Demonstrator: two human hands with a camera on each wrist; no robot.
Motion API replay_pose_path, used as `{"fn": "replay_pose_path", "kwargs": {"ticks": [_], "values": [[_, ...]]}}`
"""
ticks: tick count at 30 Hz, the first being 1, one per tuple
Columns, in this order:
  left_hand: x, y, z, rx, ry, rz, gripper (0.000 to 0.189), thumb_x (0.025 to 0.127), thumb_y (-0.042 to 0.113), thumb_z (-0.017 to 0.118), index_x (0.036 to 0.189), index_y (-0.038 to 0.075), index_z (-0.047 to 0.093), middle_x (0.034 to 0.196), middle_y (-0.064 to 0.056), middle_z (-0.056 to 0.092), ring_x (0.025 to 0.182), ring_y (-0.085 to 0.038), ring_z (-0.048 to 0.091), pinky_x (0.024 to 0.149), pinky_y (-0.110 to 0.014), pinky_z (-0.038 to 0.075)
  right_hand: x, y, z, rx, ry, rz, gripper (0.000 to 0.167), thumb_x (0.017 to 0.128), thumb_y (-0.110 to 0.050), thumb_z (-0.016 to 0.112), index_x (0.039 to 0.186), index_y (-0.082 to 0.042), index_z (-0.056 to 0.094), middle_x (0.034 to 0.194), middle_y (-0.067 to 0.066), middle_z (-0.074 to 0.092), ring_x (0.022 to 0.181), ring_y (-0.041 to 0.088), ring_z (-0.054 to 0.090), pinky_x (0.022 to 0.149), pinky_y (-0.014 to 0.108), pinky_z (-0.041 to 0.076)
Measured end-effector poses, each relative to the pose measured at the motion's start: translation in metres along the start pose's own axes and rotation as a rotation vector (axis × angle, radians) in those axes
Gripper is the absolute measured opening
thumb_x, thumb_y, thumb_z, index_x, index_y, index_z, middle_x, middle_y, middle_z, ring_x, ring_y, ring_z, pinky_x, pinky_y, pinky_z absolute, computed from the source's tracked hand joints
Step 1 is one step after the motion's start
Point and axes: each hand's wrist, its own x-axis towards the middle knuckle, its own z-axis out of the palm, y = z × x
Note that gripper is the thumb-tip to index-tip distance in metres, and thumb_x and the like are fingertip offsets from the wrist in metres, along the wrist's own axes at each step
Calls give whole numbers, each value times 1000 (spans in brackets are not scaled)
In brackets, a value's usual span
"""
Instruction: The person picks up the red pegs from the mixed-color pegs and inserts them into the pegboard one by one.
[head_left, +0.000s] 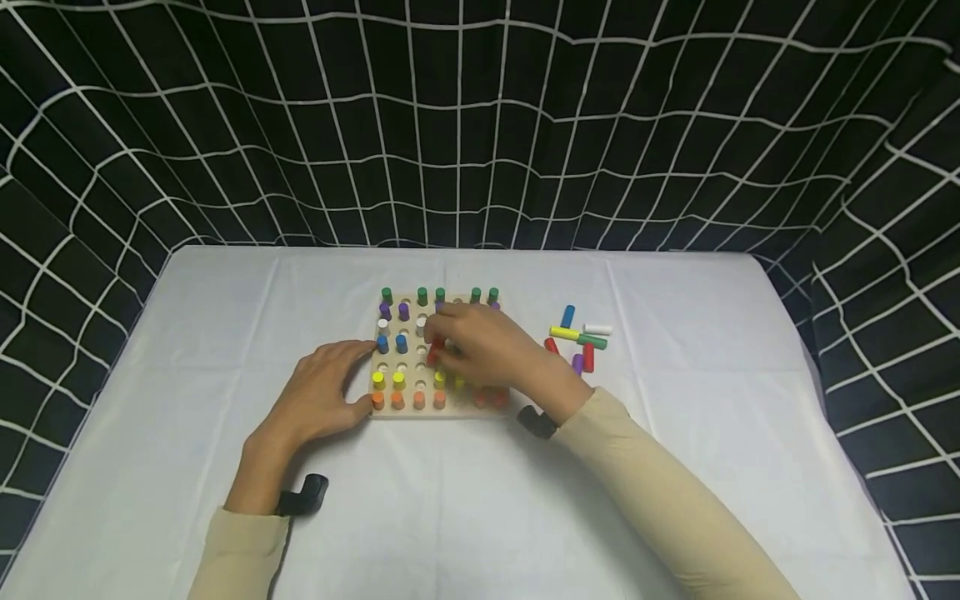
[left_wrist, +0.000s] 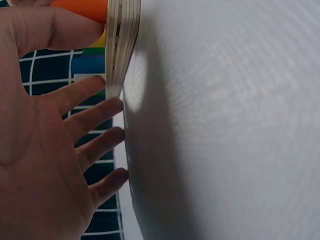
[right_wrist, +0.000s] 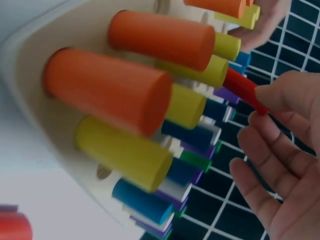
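Head view: white cloth (head_left: 450, 517) evenly bright, soft shadow beside the right sleeve (head_left: 660, 492). Left wrist view: cloth greyish, dark shadow band. Right wrist view: lower-left red peg (right_wrist: 14, 226) blurred.

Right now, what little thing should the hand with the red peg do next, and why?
I'd probably ease the red peg down into an open hole, maybe in the row between the blue pegs and yellow pegs. Holes there look free, and the right hand pinches the peg over the board. The left hand, at the board's edge, may help steady it.
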Motion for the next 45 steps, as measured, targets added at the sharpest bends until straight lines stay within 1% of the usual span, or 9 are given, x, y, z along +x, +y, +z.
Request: {"fn": "replay_pose_path", "kwargs": {"ticks": [5, 8, 13, 17, 20, 24, 31, 37, 45], "values": [[-1, -1, 1, -2, -2, -4, 77, 84, 32, 69, 157, 15, 50, 162, -13, 53, 155, -39, 42, 128, -66, 32, 10, -8, 3, -5, -19, -25, 18, 96, -16, 73, 114, -14, 75, 104, -1, 71, 96, 17, 63, 92, 36, 57], [0, -2, 1, -4, -6, -1, 78, 85, 33, 69, 158, 15, 49, 162, -12, 52, 155, -38, 41, 128, -65, 31, 16, -13, 5, 5, -34, -31, 17, 97, -17, 72, 114, -14, 75, 104, -2, 70, 97, 16, 63, 94, 35, 57], [0, -3, 2, 1, -5, 9, 77, 85, 33, 69, 158, 16, 49, 162, -12, 52, 155, -37, 41, 128, -65, 31, 23, -20, 10, -12, -12, -80, 9, 98, -17, 71, 106, -17, 74, 99, -4, 68, 93, 15, 63, 87, 32, 57], [-1, -3, 1, -3, -3, 15, 77, 85, 33, 69, 157, 15, 49, 161, -12, 53, 155, -38, 42, 127, -66, 32, 29, -23, 16, -21, 2, -107, 10, 98, -16, 70, 106, -16, 75, 96, -4, 69, 90, 15, 63, 87, 32, 57], [-1, -2, 0, -13, 4, 23, 75, 86, 31, 69, 156, 13, 50, 161, -13, 53, 154, -38, 43, 127, -65, 33, 33, -26, 18, -23, -9, -104, 14, 98, -16, 70, 111, -15, 76, 100, -4, 72, 95, 14, 65, 96, 33, 56], [-2, -2, 0, -18, 8, 34, 74, 87, 31, 69, 155, 11, 51, 160, -12, 54, 153, -38, 44, 126, -65, 34, 38, -31, 19, -25, -16, -123, 13, 98, -13, 69, 109, -13, 76, 103, -2, 74, 100, 17, 66, 104, 37, 54], [-3, -5, 1, -15, 15, 43, 73, 88, 32, 69, 155, 10, 51, 159, -13, 55, 153, -38, 45, 126, -63, 35, 48, -37, 25, -51, -7, -166, 5, 96, -15, 72, 100, -13, 74, 92, -2, 70, 89, 17, 63, 94, 34, 54], [-5, -6, 2, -11, 15, 36, 74, 88, 33, 69, 156, 10, 50, 159, -13, 55, 152, -38, 45, 125, -64, 35, 51, -40, 30, -52, -5, -176, 7, 97, -12, 71, 103, -13, 75, 95, -1, 71, 90, 16, 66, 97, 34, 55], [-3, -4, 1, -5, 14, 34, 74, 88, 34, 69, 155, 9, 50, 159, -14, 55, 153, -38, 44, 126, -64, 34, 50, -39, 31, -97, -13, -147, 12, 99, -16, 71, 109, -12, 77, 100, 1, 71, 93, 18, 66, 96, 36, 56]]}}
